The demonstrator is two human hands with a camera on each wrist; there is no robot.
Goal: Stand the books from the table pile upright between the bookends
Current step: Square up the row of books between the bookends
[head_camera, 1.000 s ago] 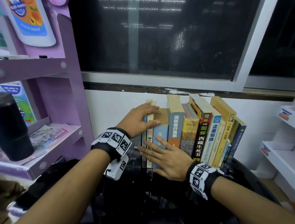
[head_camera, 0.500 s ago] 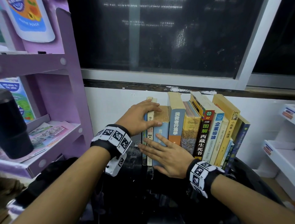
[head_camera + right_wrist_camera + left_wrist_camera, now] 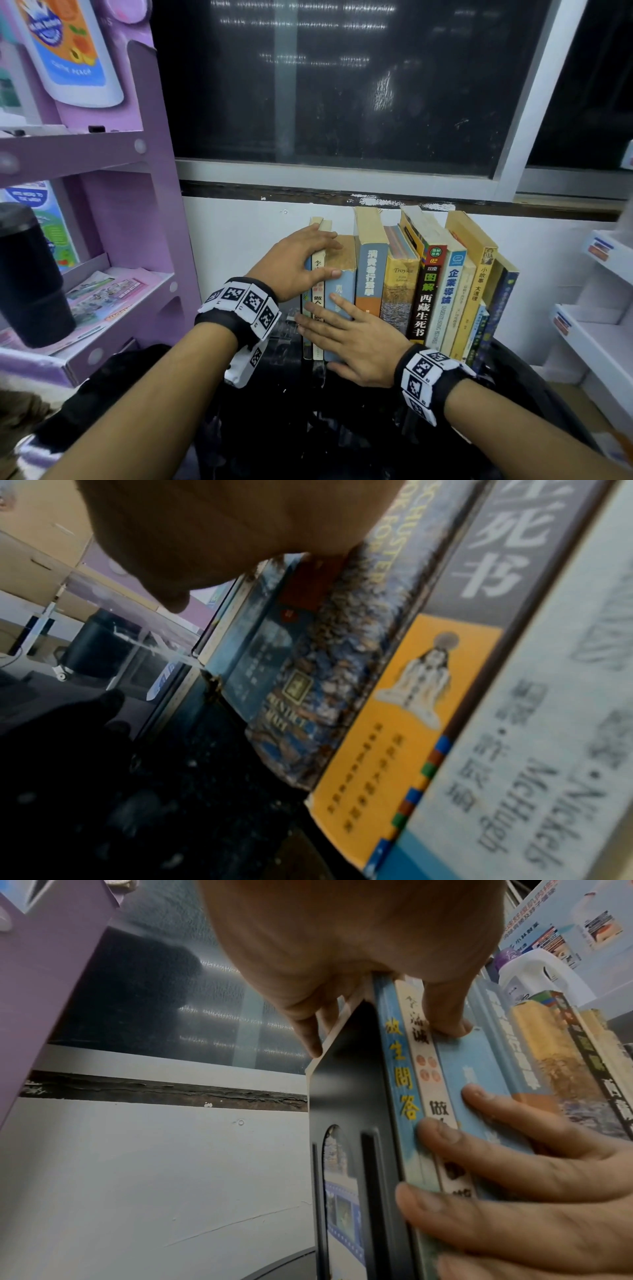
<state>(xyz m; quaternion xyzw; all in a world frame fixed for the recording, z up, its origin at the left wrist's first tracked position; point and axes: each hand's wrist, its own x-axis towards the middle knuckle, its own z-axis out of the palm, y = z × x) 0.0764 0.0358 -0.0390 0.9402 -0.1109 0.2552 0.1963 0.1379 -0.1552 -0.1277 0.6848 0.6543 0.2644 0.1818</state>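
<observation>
Left hand [image 3: 297, 265] curled over top of leftmost books, fingers on the top edges, thumb [image 3: 448, 1015] pressed on spine of light-blue book [image 3: 340, 294], clamping the thin blue book [image 3: 399, 1074] and cream-spined book [image 3: 318, 301] together. Right hand [image 3: 356, 346] flat, fingers straight and spread, pressing low on spines of the same left-end books, gripping nothing. Row of books [image 3: 404, 291] standing upright on black table [image 3: 342, 428] against white wall [image 3: 239, 246] below dark window [image 3: 342, 85]. Black metal bookend [image 3: 356, 1096] upright, touching outer face of thin blue book at left end of row. From left after the light-blue book: blue-and-orange book [image 3: 370, 274], yellow "Troyka" book [image 3: 399, 294], black-spined book with red top [image 3: 428, 294], white-and-blue book [image 3: 450, 298], then several thinner books [image 3: 479, 291] leaning slightly left. Right bookend not discernible. Purple shelf unit [image 3: 137, 205] at left, holding black tumbler [image 3: 30, 274] and pamphlets [image 3: 102, 294]. White shelving [image 3: 596, 325] at right edge. Right wrist view close and blurred on spines, table surface dark beneath.
</observation>
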